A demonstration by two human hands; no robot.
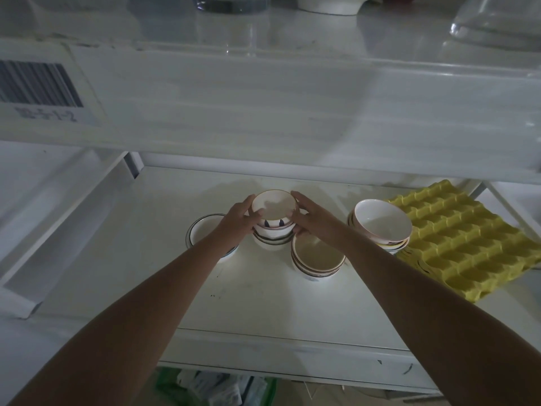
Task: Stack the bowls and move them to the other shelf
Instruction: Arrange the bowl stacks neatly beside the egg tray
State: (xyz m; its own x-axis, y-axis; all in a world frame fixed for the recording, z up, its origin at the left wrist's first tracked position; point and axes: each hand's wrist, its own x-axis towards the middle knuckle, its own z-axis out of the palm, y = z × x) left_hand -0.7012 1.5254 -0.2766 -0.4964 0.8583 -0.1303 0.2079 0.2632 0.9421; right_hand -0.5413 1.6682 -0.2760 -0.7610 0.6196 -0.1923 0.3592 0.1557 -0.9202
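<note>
A white bowl (pixel 274 210) sits atop a striped stack, with three more bowl stacks beside it on the shelf (pixel 263 303).

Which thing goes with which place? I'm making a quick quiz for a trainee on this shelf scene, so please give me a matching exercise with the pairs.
Column one:
1. bowl with black marks
2. black-rimmed bowl
3. yellow egg tray
4. barcode label

Column two:
A. on the front edge of the upper shelf, at the left
B. held between the left hand and the right hand, on top of a stack
C. at the right end of the lower shelf
D. partly hidden under the left forearm

Pairs: 1-B, 2-D, 3-C, 4-A
</note>
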